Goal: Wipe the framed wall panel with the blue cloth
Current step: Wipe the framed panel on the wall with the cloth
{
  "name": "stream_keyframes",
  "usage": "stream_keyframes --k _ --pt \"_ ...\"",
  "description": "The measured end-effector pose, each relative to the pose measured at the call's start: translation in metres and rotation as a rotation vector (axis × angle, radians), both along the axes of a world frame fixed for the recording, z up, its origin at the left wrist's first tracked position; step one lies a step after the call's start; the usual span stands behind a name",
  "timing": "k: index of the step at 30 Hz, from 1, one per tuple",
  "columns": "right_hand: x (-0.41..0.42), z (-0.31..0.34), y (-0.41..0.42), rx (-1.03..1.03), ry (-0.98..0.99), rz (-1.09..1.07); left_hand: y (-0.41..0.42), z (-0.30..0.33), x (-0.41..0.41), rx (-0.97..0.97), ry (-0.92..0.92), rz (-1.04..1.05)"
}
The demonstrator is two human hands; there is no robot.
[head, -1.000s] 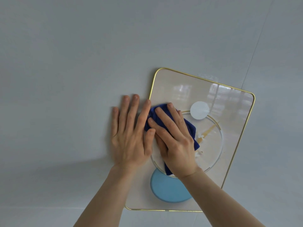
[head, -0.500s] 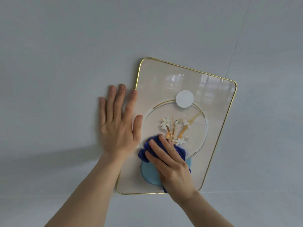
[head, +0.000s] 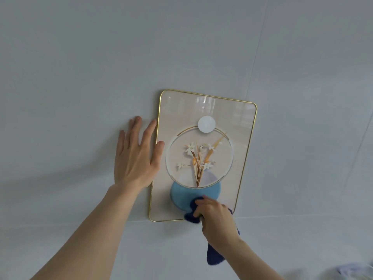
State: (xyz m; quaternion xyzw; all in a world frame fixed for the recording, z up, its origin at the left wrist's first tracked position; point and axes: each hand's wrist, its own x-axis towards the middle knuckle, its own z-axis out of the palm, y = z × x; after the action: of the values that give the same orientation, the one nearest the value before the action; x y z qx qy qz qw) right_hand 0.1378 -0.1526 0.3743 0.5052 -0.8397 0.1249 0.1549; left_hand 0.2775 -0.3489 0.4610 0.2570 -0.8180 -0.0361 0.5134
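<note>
You're working the bottom edge of the framed wall panel (head: 203, 110), which is hanging on the pale wall (head: 80, 67), slightly tilted in this view, its thin gold frame (head: 155, 158) running around a glossy printed face. Your right hand (head: 217, 219) is closing around the blue cloth (head: 191, 216), bunched at the lower rim near the bottom right corner; one end is poking out past your fingers (head: 198, 203) over the printed blue vase (head: 181, 196), and the loose tail is hanging down below your wrist. Your left hand (head: 135, 158) is lying open and flat, palm on the wall just beside the left frame edge, thumb tip resting over the frame onto the panel face. Handling, as a judgement: the cloth is looking soft and limp, so you're getting even contact only where your fingers are backing it; the dangling tail is doing no work, so gathering it into the palm would help. The face is reflecting windows near the top, so it's probably glass or gloss acrylic: slick, smear-prone, breakable under hard point pressure. The panel is looking light, and its hanging is hidden, so sideways strokes are likely shifting it; bracing is best done at the frame edge, where your left hand already is, not on the glazing.
</note>
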Motion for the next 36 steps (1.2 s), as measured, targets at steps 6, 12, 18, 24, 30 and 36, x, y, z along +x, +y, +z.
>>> stream_keyframes --k 6,12,18,24,30,36 --pt "0.003 -0.017 0.049 0.092 -0.39 -0.149 0.04 -0.037 0.031 0.106 0.056 -0.031" --pt "0.021 0.003 0.072 -0.093 -0.691 -0.051 0.074 -0.073 0.044 0.214 -0.231 -0.331" --pt "0.05 0.034 0.079 -0.293 -0.922 0.102 0.111 -0.083 0.036 0.377 -0.468 -0.618" --pt "0.054 0.035 0.1 -0.425 -1.032 0.155 0.128 -0.077 0.036 0.415 -0.42 -0.661" --pt "0.042 0.032 0.111 -0.441 -1.025 0.157 0.141 -0.072 0.023 0.369 -0.38 -0.616" --pt "0.016 0.028 0.116 -0.422 -0.974 0.119 0.153 -0.068 -0.009 0.265 -0.259 -0.524"
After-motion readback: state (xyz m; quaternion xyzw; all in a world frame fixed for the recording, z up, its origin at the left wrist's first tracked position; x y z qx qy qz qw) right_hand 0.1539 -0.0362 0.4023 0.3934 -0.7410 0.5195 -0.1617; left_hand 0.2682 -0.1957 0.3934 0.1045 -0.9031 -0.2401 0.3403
